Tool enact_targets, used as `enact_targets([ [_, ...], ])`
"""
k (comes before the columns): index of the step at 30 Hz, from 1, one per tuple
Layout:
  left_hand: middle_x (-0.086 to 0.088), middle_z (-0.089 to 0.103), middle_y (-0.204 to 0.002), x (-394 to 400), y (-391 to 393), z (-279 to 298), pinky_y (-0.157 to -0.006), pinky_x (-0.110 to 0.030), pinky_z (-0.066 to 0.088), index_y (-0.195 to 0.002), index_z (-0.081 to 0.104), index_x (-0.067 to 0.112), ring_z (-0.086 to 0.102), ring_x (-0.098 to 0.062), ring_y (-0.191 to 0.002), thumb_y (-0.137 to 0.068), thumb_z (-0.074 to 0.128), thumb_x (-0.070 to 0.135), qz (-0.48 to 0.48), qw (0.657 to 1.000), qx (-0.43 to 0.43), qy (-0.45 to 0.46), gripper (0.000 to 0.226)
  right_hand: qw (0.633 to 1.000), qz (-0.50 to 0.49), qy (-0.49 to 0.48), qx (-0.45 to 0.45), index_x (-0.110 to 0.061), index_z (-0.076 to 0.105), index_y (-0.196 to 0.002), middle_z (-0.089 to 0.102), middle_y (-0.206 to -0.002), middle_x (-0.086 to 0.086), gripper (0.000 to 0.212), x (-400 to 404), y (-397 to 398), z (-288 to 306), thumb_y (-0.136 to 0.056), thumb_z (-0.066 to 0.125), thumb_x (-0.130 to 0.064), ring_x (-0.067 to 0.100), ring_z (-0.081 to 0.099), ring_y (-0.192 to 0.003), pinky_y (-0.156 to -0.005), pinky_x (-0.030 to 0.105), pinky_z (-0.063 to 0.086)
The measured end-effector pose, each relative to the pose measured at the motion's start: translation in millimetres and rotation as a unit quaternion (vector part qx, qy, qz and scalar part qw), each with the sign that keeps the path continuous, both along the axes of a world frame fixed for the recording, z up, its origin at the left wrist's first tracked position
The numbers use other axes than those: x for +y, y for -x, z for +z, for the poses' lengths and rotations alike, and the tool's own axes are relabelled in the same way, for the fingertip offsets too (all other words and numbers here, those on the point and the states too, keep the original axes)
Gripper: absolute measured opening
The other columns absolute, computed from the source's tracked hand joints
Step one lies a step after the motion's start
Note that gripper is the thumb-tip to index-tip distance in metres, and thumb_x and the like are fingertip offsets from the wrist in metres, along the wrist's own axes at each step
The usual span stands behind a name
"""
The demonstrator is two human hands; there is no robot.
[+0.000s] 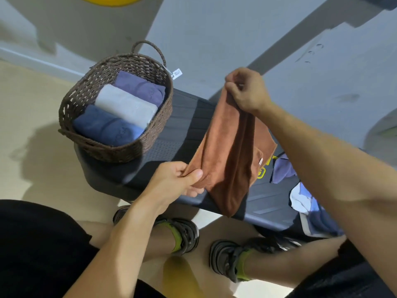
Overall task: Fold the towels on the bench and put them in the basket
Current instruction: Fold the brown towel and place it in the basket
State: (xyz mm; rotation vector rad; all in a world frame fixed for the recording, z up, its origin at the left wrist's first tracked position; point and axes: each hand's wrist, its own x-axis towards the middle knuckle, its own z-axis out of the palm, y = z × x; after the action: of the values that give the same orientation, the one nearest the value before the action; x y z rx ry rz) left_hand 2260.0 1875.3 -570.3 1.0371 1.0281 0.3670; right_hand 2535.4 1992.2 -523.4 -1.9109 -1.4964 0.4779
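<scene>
While pinching the brown towel (227, 151) at 2 ends, left hand (180, 179) low, right hand (247, 91) high, above the table (184, 125): mid-fold. Next, probably: halve again, then tuck beside 3 folded towels (126, 106) in basket (90, 89).

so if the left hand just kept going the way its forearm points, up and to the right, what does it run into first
Most likely the orange towel it already pinches, which hangs straight across that line. Beyond the cloth lies the dark bench. The left hand seems above the bench, though depth is unclear.
</scene>
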Motion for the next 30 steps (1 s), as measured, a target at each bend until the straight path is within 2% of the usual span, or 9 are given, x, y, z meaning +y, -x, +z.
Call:
enact_targets([
  [3,-0.004,0.076,-0.076,1.7,12.7,-27.1,-0.057,-0.025,0.058,-0.096,0.067,0.01,0.075,-0.02,-0.069,-0.095,0.064,0.017,0.076,0.99,0.115,0.026,0.008,0.987,0.063,0.138,-0.056,-0.021,0.065,-0.087,0.07,-0.077,-0.007,0.004,30.7,21.2,-22.1,-0.087,0.065,-0.017,-0.003,0.061,-0.062,-0.068,0.012,0.048],
  [7,-0.006,0.073,-0.065,12.2,30.0,-60.2,-0.05,-0.031,0.056,-0.086,0.064,0.009,0.071,-0.02,-0.053,-0.094,0.063,0.012,0.163,0.961,0.222,0.0,0.009,0.98,0.063,0.187,-0.035,-0.016,0.07,-0.091,0.069,-0.085,-0.002,0.005,59.8,52.3,-68.6,-0.089,0.071,-0.02,0.008,0.061,-0.076,-0.073,0.016,0.042],
  [10,-0.003,0.071,-0.057,19.6,35.0,-70.2,-0.038,-0.023,0.046,-0.079,0.063,0.009,0.068,-0.018,-0.046,-0.092,0.066,0.017,0.15,0.956,0.253,0.002,0.016,0.979,0.072,0.186,-0.043,-0.012,0.072,-0.094,0.073,-0.089,0.0,0.008,71.8,68.6,-92.3,-0.089,0.07,-0.017,0.01,0.061,-0.08,-0.078,0.019,0.045],
  [15,0.003,0.068,-0.051,30.7,42.4,-66.4,-0.04,-0.021,0.044,-0.074,0.06,0.015,0.064,-0.015,-0.041,-0.087,0.072,0.033,0.077,0.932,0.352,-0.038,0.025,0.985,0.057,0.161,-0.022,-0.012,0.073,-0.091,0.072,-0.084,-0.001,0.013,79.4,68.7,-104.2,-0.084,0.077,-0.022,0.008,0.062,-0.077,-0.075,0.021,0.05],
  [18,-0.004,0.072,-0.062,37.5,40.3,-56.2,-0.065,-0.036,0.059,-0.075,0.056,0.017,0.071,-0.027,-0.062,-0.08,0.077,0.038,0.04,0.909,0.409,-0.062,0.03,0.989,0.029,0.148,0.005,-0.011,0.068,-0.107,0.067,-0.097,0.0,0.034,65.5,56.6,-94.2,-0.083,0.079,-0.032,0.012,0.06,-0.088,-0.082,0.022,0.047],
  [21,-0.006,0.073,-0.079,42.1,38.8,-41.8,-0.077,-0.036,0.057,-0.079,0.063,0.017,0.071,-0.033,-0.081,-0.081,0.075,0.041,0.019,0.887,0.446,-0.118,0.026,0.996,-0.016,0.086,-0.001,-0.014,0.065,-0.11,0.063,-0.103,0.001,0.028,18.7,34.1,-76.0,-0.086,0.073,-0.026,0.011,0.056,-0.091,-0.083,0.02,0.042],
  [24,-0.014,0.065,-0.102,38.4,29.9,-24.6,-0.081,-0.04,0.048,-0.102,0.063,0.012,0.061,-0.038,-0.102,-0.084,0.072,0.038,0.042,0.843,0.487,-0.223,0.033,0.992,-0.061,0.109,-0.024,-0.021,0.065,-0.099,0.066,-0.092,-0.004,0.018,-55.7,2.4,-57.3,-0.083,0.069,-0.015,0.013,0.059,-0.081,-0.078,0.024,0.045],
  [27,-0.016,0.055,-0.104,17.3,10.8,-10.7,-0.077,-0.044,0.047,-0.105,0.059,0.009,0.055,-0.036,-0.098,-0.082,0.074,0.03,0.042,0.815,0.469,-0.337,0.034,0.971,-0.126,0.203,0.03,-0.023,0.066,-0.089,0.068,-0.079,-0.006,0.014,-120.9,-19.2,-44.5,-0.081,0.069,-0.012,0.015,0.064,-0.073,-0.07,0.025,0.048],
  [30,-0.006,0.053,-0.091,-10.3,-14.0,-6.5,-0.07,-0.034,0.046,-0.093,0.061,0.01,0.055,-0.025,-0.087,-0.08,0.076,0.017,-0.004,0.839,0.331,-0.431,0.022,0.934,-0.154,0.301,0.114,-0.014,0.07,-0.085,0.069,-0.067,-0.001,0.006,-173.4,-24.1,-49.0,-0.083,0.073,-0.019,0.015,0.064,-0.063,-0.056,0.022,0.051],
])
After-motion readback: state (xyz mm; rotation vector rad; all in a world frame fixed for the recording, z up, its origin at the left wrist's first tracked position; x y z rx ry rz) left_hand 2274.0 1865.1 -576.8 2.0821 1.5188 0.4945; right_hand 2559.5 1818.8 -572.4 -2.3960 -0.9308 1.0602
